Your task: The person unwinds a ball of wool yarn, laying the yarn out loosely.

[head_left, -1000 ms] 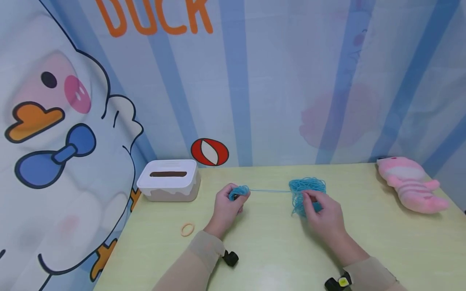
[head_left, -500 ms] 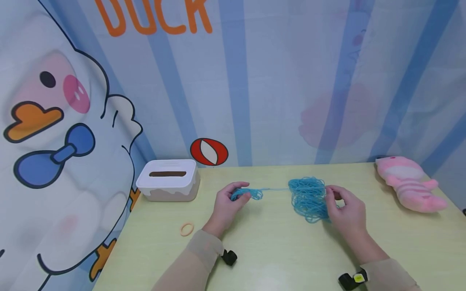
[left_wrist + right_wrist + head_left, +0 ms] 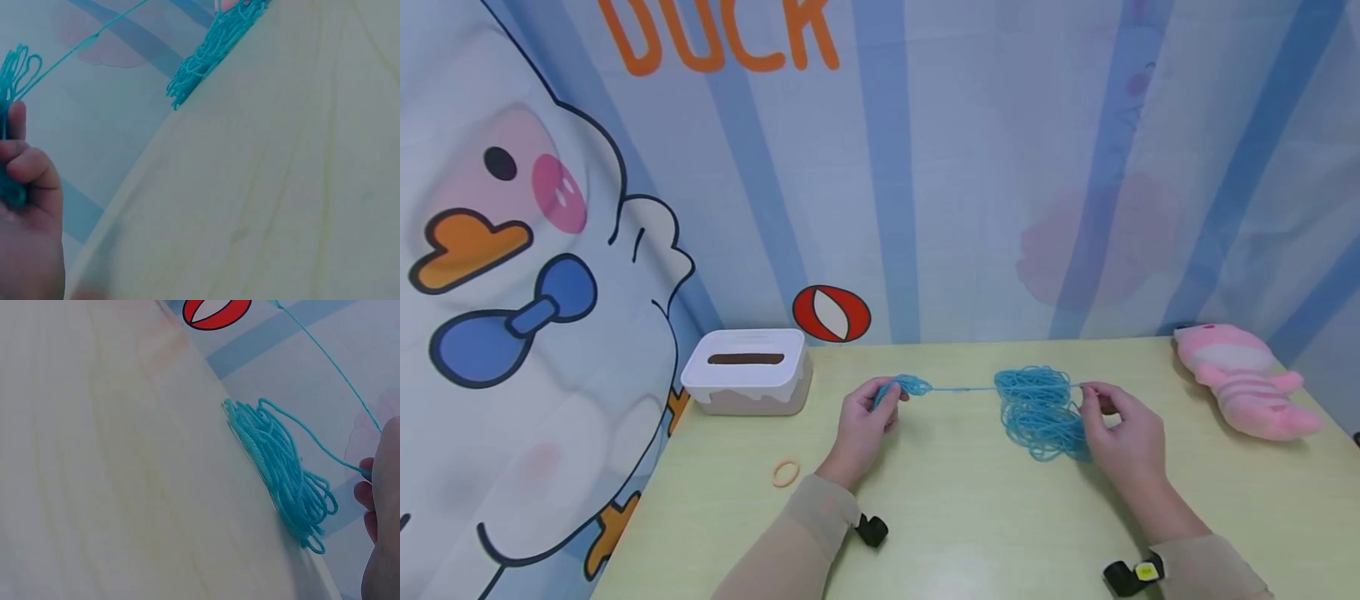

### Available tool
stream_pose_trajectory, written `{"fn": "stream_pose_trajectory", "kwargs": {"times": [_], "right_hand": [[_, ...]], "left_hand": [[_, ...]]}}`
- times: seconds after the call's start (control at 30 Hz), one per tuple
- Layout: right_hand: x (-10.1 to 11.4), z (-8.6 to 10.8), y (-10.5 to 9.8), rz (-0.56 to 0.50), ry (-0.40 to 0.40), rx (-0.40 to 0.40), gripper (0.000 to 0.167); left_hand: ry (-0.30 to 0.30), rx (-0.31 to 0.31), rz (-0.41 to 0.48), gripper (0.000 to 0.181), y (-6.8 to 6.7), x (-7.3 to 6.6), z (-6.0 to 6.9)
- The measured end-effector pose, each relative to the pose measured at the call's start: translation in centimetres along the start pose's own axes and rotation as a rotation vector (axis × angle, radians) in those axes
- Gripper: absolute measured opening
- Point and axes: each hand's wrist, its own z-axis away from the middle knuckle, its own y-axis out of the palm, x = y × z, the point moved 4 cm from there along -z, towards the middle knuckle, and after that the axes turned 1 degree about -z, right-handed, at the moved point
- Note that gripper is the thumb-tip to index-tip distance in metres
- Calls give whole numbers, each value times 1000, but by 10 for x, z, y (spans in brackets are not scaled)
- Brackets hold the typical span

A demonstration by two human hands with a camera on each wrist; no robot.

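Note:
My left hand (image 3: 861,429) grips a small looped bundle of blue yarn (image 3: 914,384), its loops sticking out past the fingers. From there a yarn strand (image 3: 964,389) runs taut to my right hand (image 3: 1129,433), whose thumb and fingers pinch it. In the left wrist view a small thickened spot (image 3: 89,41) shows on the strand. Behind and below the strand lies a loose pile of blue yarn (image 3: 1037,425) on the table, just left of my right hand. Another length of yarn (image 3: 312,439) leads from the pile to the right hand's fingers in the right wrist view.
A white-lidded tissue box (image 3: 747,379) stands at the table's back left. An orange ring (image 3: 786,473) lies in front of it. At the far right rests a pink striped plush toy (image 3: 1247,387). A printed curtain (image 3: 955,167) hangs behind the table (image 3: 970,517).
My right hand has moved right, away from over the yarn pile, with the strand pinched. The left bundle's loops, loose half a second ago, are drawn closer together. The strand now stretches straight between both hands.

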Motion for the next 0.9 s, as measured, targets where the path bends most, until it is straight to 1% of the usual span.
{"fn": "stream_pose_trajectory", "kwargs": {"times": [0.07, 0.13, 0.23, 0.3, 0.37, 0.43, 0.5, 0.53, 0.6, 0.67, 0.73, 0.77, 0.8, 0.83, 0.9], "right_hand": [[-2, -1, -2, 23, 15, 20, 20], [-4, -3, -4, 64, 36, 56, 21], [-7, -4, -5, 133, 70, 157, 24], [-9, -4, -4, 179, 83, 245, 27], [-10, -4, -2, 222, 79, 323, 29], [-9, -3, 0, 254, 72, 365, 31], [-5, -3, 1, 268, 54, 350, 33], [-3, -3, 2, 263, 45, 323, 35], [4, -4, 3, 229, 10, 235, 35], [13, -3, 6, 164, -72, 120, 33], [25, -1, 11, 89, -182, 20, 28], [31, 1, 15, 57, -245, -15, 26], [39, 3, 20, 28, -306, -37, 23], [46, 6, 26, 8, -356, -39, 21], [61, 12, 41, -12, -413, 2, 18]], "left_hand": [[13, -38, 0, 22, -2, 2, -2], [22, -78, 5, 22, -4, 3, -4], [22, -124, -4, 22, -6, 1, -4], [15, -136, 1, 24, -6, 0, -3], [6, -135, 9, 28, -6, -2, -2], [1, -129, 29, 31, -4, -3, 0], [1, -120, 54, 31, -2, -4, 0], [2, -117, 67, 29, -1, -4, 1], [5, -109, 93, 25, 0, -5, 1], [7, -101, 111, 23, 2, -6, 1], [8, -91, 115, 23, 4, -7, 2], [6, -87, 114, 23, 5, -7, 2], [6, -81, 112, 23, 5, -7, 2], [4, -73, 113, 24, 6, -8, 3], [0, -59, 114, 25, 8, -8, 3]]}}
